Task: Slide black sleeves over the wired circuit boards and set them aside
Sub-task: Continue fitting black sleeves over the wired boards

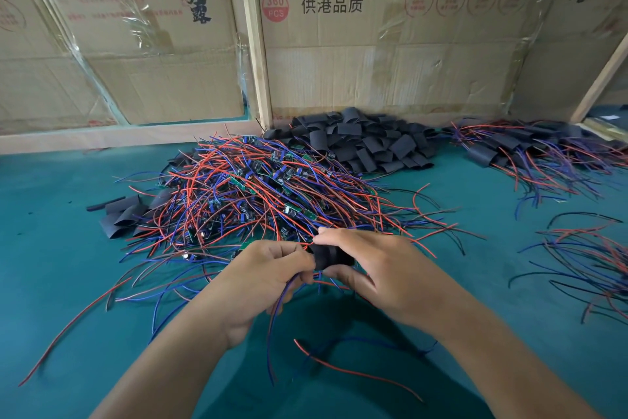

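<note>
Between my two hands is a black sleeve. My right hand pinches it between thumb and fingers. My left hand grips the blue and red wires at the sleeve's left end; the circuit board itself is hidden by my fingers and the sleeve. The wires hang down toward me over the green table. Just beyond my hands lies a big tangle of wired circuit boards. Behind it sits a heap of loose black sleeves.
Sleeved boards with wires lie in a pile at the far right. More loose wires lie at the right edge. A few flat sleeves rest left of the tangle. Cardboard walls close off the back.
</note>
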A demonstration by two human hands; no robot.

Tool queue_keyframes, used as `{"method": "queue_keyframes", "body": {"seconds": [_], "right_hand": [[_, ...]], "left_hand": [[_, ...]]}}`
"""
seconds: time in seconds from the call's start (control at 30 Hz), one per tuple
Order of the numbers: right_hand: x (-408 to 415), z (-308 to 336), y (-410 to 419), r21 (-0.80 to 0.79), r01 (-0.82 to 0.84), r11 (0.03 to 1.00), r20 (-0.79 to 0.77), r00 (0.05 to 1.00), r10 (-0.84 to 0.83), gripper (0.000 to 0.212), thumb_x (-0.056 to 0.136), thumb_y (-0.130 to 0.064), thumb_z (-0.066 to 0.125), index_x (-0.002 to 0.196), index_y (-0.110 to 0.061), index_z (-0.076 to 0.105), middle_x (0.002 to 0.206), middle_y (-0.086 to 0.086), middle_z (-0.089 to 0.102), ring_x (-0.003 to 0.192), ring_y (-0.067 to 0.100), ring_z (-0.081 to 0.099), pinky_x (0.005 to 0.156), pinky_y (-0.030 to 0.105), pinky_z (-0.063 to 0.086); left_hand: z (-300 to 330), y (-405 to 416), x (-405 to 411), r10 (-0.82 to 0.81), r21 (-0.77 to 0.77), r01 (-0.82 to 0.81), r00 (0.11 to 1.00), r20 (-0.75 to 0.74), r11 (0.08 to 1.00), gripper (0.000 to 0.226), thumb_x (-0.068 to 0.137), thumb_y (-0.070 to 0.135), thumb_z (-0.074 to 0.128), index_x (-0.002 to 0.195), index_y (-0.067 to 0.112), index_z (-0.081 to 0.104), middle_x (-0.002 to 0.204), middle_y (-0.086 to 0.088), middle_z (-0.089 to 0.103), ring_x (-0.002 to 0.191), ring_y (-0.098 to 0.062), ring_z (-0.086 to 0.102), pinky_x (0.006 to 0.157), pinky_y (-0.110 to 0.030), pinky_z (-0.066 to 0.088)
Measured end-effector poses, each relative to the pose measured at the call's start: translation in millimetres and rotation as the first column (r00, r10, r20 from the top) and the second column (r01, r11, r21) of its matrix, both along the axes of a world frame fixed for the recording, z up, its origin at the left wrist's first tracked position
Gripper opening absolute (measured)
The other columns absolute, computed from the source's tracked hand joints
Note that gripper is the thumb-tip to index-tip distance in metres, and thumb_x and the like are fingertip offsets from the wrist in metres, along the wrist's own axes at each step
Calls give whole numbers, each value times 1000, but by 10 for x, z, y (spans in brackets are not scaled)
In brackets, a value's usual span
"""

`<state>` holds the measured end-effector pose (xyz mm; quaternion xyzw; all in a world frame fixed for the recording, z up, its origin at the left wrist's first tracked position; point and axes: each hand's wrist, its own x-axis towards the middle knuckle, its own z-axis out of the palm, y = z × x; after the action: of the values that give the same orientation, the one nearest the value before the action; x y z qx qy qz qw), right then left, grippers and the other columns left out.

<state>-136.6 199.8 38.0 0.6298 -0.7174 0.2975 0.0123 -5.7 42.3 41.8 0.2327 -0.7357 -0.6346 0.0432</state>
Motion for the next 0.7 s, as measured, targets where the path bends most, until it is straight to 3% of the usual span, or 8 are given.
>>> {"method": "queue_keyframes", "body": {"seconds": [0.1, 0.23, 0.37, 0.47, 0.7], "right_hand": [[0, -5, -2, -4, -4, 1000, 6, 1000, 4, 41, 99, -33, 57, 135, -14, 59, 141, 0, 59, 131, 11, 53, 99, 40, 49], [-7, -33, -4, 43, 5, 999, -19, 1000, -4, 48, 96, -34, 63, 140, -17, 56, 147, -2, 53, 135, 10, 50, 106, 38, 44], [31, -82, -49, -11, 49, 999, -83, 995, -50, 41, 86, -12, 63, 127, -13, 64, 127, 4, 68, 115, 26, 64, 92, 44, 53], [7, -101, -62, 0, 73, 997, -73, 995, -73, 35, 83, -13, 58, 118, -15, 60, 110, 7, 71, 102, 31, 65, 80, 47, 53], [15, -87, -57, -37, 99, 994, -134, 986, -103, 33, 80, -12, 58, 112, -9, 67, 116, 8, 72, 101, 31, 69, 78, 46, 58]], "left_hand": [[0, 15, -8, 11, 95, -15, 999, 40, 995, 22, 81, 21, 61, 60, 18, 57, 49, 1, 32, 43, -14, 22, 43, -20, 21], [-14, 40, -13, 22, 226, -41, 996, 89, 973, 28, 85, 19, 59, 57, 19, 56, 52, 2, 27, 47, -15, 17, 44, -22, 17], [-36, 62, -32, 18, 278, -52, 992, 124, 959, 28, 83, 22, 61, 56, 20, 56, 56, 3, 26, 49, -14, 16, 44, -23, 14], [-54, 83, -48, 23, 307, -63, 991, 132, 950, 32, 86, 22, 60, 54, 21, 56, 55, 3, 27, 47, -14, 17, 42, -22, 16], [-68, 132, -69, 46, 387, -96, 990, 137, 917, 33, 89, 20, 60, 56, 21, 56, 58, 3, 25, 50, -13, 17, 46, -24, 12]]}}
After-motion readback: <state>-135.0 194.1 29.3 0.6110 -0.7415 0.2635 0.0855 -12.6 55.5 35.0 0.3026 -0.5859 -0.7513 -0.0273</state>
